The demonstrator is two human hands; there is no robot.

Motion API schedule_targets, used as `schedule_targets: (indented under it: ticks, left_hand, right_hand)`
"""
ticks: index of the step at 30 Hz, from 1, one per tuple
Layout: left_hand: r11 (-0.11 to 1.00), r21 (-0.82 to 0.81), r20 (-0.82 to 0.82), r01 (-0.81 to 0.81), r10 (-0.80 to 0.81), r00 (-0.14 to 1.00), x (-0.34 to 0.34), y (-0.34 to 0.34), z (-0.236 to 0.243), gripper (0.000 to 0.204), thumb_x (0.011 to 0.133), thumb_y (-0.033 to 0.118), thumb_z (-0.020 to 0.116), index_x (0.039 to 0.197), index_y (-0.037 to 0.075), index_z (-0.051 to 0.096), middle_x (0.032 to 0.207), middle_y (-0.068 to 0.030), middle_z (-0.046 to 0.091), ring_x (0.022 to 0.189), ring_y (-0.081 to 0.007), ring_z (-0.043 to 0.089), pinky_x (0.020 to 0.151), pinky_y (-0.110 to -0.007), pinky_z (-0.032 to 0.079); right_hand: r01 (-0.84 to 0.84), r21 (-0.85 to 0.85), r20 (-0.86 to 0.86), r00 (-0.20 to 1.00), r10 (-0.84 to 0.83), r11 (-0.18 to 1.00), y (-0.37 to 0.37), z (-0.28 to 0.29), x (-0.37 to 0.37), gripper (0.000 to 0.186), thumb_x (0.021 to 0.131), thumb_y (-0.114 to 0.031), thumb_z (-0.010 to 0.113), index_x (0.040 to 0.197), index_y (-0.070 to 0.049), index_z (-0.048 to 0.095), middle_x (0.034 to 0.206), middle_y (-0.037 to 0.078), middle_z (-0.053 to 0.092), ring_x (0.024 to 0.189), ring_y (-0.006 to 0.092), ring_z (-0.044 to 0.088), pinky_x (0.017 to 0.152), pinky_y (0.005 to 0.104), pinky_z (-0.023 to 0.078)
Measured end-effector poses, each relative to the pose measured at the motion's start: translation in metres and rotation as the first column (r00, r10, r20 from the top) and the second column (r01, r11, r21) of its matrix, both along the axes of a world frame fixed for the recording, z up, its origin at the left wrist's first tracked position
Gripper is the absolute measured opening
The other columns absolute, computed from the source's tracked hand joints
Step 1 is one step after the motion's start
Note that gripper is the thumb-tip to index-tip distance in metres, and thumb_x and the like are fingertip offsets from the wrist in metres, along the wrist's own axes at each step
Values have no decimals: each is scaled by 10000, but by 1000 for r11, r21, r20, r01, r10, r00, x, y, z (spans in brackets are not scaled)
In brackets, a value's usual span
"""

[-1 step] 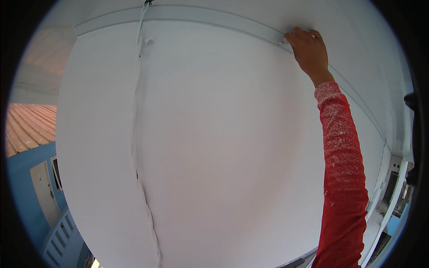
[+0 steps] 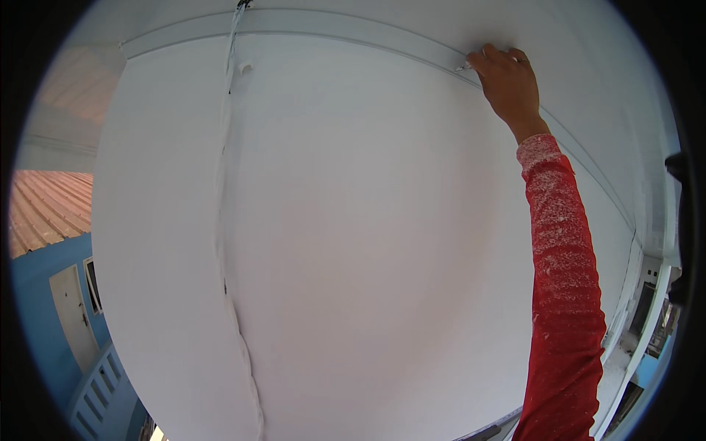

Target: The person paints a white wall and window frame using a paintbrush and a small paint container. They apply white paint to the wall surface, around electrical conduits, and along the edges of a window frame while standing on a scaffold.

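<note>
1. Right up at the white trim strip point(image 2: 316, 24), the right hand point(image 2: 507, 88) has its fingers curled, closed on a small pale pointed piece point(image 2: 462, 67) whose tip peeks out on the left, by the strip's lower edge.
2. Below the strip, the red sleeve point(image 2: 565, 279) rises from the bottom of the view, thickly flecked with pale specks near the cuff.
3. Beneath that same strip spreads the big white panel point(image 2: 368, 220); a rough vertical seam point(image 2: 223, 180) drops down it from the strip's left part, with a small raised blob point(image 2: 245, 69) just under the strip.
4. Against the earlier frame, barely a flicker: hand, sleeve and strip match, and only the pale tip seems a shade different.
5. Well below the strip's left end, outside, there's an orange ribbed roof point(image 2: 51, 209), a blue wall point(image 2: 35, 294) and a white door point(image 2: 73, 316).
6. Now the murky bits: the fingers hide most of the pale piece, and whether its tip touches the strip, I can't tell. Far below the strip, a dark grey object point(image 2: 488, 432) is cut off by the lower edge; the left hand is out of view, its state impossible to tell.
</note>
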State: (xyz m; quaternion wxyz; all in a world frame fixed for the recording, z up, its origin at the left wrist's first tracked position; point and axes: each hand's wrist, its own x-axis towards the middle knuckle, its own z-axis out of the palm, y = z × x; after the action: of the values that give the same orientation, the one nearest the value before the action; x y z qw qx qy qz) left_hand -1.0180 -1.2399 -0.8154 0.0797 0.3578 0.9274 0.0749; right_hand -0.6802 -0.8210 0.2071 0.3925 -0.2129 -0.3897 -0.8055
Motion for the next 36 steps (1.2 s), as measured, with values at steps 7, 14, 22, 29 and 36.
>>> schedule_targets:
  ticks: [7, 14, 22, 29, 36]
  left_hand:
    - [998, 30, -7, -52, 52, 999, 3, -6, -10, 320, 981, 360, 552, 754, 149, 633, 774, -27, 599, 708, -244, 534, 660, -459, 456]
    - [990, 85, -30, -110, 113, 993, 23, -31, -32, 366, 984, 378, 557, 696, 157, 609, 690, -9, 576, 620, -223, 511, 599, -448, 446]
    - [974, 182, -21, -131, 137, 990, 26, -34, -32, 426, 987, 399, 564, 630, 166, 583, 595, 13, 549, 519, -199, 486, 528, -436, 435]
    - [891, 448, -65, 73, -49, 997, -4, -19, -39, 401, 999, 399, 558, 671, 173, 599, 599, 12, 574, 505, -191, 514, 487, -427, 443]
    - [948, -108, 274, 300, -261, 926, -131, -6, 1, 499, 1031, 456, 445, 931, 78, 755, 977, -215, 729, 890, -427, 681, 799, -548, 539]
  right_hand:
    - [118, -44, -67, 990, -121, 992, -20, -3, 6, 209, 902, -46, 670, 1057, -182, 707, 984, 15, 680, 922, 208, 708, 1029, 403, 515]
    - [-424, -367, -189, 906, 379, 828, -81, -88, 78, 100, 1003, -139, 619, 1059, -60, 645, 963, 59, 682, 845, 233, 682, 820, 368, 540]
    - [-435, -753, -653, 586, 480, -493, -129, -392, 142, 137, 962, -90, 678, 1061, -25, 611, 905, 101, 689, 802, 205, 690, 726, 325, 556]
    - [-641, 222, -469, 591, -656, -735, -156, -771, 201, 297, 935, -323, 625, 978, -42, 708, 782, 78, 667, 709, 167, 637, 670, 327, 506]
    - [-442, -297, 334, 782, -526, -846, -370, -1039, 238, 476, 976, -532, 472, 1117, -176, 754, 1080, 206, 729, 1030, 382, 678, 964, 494, 498]
